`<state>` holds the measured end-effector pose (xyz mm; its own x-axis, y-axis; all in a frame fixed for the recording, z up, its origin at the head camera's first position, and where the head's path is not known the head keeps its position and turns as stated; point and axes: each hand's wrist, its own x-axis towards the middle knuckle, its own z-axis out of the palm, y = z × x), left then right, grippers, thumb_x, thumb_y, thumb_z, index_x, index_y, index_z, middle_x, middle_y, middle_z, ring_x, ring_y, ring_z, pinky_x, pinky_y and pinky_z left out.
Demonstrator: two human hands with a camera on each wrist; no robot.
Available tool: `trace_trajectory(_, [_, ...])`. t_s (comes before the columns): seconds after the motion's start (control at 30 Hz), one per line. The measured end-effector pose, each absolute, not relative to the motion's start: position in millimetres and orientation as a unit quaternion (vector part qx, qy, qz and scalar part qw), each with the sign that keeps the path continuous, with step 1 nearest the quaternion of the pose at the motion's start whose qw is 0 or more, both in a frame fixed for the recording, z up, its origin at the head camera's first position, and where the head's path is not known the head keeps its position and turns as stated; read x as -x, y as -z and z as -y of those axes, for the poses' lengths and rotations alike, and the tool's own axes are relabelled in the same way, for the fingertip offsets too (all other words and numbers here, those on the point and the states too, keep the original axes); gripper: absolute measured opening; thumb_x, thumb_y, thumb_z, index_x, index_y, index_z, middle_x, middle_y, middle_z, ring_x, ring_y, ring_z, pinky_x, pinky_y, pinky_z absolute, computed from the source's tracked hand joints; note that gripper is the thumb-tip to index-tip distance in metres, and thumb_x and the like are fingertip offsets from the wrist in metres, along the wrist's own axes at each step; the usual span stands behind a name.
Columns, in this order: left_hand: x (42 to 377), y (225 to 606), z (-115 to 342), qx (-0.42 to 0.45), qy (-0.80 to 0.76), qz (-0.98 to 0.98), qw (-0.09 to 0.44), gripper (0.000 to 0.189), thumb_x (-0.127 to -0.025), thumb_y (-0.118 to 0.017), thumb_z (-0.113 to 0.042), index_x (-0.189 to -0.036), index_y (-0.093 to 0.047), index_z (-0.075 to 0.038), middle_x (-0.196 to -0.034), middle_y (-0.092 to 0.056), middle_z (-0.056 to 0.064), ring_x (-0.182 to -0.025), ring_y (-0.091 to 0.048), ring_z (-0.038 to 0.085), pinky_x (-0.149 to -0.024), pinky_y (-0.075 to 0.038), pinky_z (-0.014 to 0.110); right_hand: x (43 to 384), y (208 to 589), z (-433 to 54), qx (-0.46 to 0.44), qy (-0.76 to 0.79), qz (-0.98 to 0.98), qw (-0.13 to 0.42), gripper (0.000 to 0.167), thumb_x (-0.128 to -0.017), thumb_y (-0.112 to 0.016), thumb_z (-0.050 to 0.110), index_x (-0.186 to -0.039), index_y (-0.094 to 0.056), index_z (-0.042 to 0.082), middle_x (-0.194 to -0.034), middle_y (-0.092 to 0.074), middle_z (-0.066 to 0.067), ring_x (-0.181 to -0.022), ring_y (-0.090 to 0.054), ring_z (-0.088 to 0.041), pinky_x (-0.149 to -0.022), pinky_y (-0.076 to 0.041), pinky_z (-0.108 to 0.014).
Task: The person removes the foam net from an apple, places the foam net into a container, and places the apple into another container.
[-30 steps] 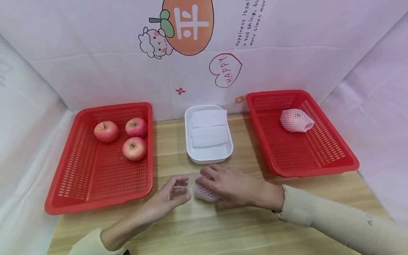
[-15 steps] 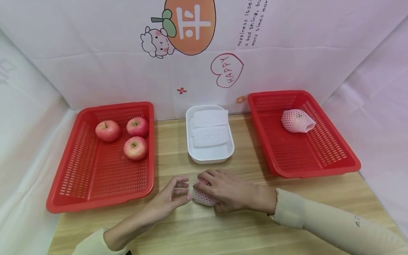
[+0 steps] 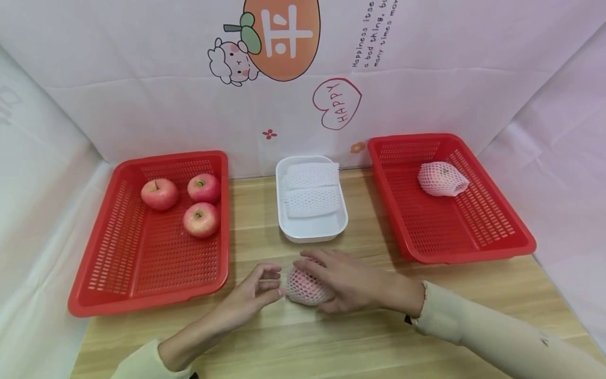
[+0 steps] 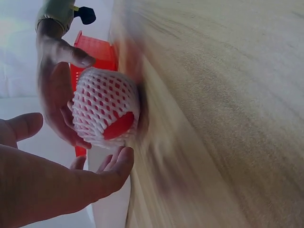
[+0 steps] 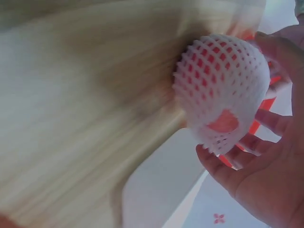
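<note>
An apple in a white foam net [image 3: 307, 284] sits on the table between my hands; red skin shows through an opening at its end in both wrist views. My right hand [image 3: 352, 279] is loosely arched around its right side, fingertips over the top. In the right wrist view the right hand's fingertips [image 5: 206, 154] are right at the net's edge, with a gap before the palm [image 5: 266, 190]. On the left side, my left hand [image 3: 246, 295] has its fingers loosely bent and holds nothing. Its thumb tip is close beside the net.
A red basket [image 3: 220, 273] at left holds three bare apples [image 3: 201, 220]. Behind the hands stands a white tray [image 3: 312, 231] with foam nets [image 3: 312, 202]. The red basket [image 3: 402, 231] at right contains a netted apple [image 3: 440, 179]. A printed cloth [image 3: 180, 105] hangs behind.
The netted apple shifted slightly left with my right hand, then stayed as that hand's fingers loosened and drew right, showing more of the net. My left hand barely moved.
</note>
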<state>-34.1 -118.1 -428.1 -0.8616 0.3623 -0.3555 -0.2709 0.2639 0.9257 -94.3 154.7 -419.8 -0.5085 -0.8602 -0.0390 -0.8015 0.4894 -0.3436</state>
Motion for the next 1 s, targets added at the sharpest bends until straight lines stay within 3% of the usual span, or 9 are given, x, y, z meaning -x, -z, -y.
trace_trajectory(0.33, [36,443,111,0.009,-0.618,-0.743,0.256,0.049,-0.101,-0.067,-0.009,-0.143,-0.048,0.007,-0.139,-0.059,0.025,-0.126,-0.063,0.039,-0.106,-0.056,0.050,101,439,-182,0.473,0.234,-0.848,0.057,0.087,-0.085,-0.090,0.040,-0.153,-0.047,0.006,-0.147,-0.056,-0.012,-0.129,-0.061,-0.026,-0.103,-0.057,-0.046])
trace_trajectory(0.63, [44,458,104,0.041,-0.692,-0.668,0.270,0.034,-0.101,-0.059,0.005,-0.133,-0.057,0.014,-0.129,-0.063,0.025,-0.112,-0.068,0.022,-0.105,-0.057,0.038,101,449,-186,0.470,0.284,-0.833,0.065,0.081,-0.087,-0.089,0.036,-0.151,-0.050,0.005,-0.143,-0.060,-0.008,-0.129,-0.061,-0.024,-0.106,-0.056,-0.046])
trace_trajectory(1.0, [47,466,90,0.075,-0.703,-0.669,0.231,0.026,-0.098,-0.061,0.009,-0.124,-0.064,0.012,-0.115,-0.067,0.018,-0.096,-0.068,0.015,-0.082,-0.060,0.023,102,456,-187,0.475,0.306,-0.822,0.068,0.080,-0.089,-0.087,0.034,-0.152,-0.049,0.005,-0.144,-0.060,-0.006,-0.131,-0.060,-0.023,-0.107,-0.055,-0.045])
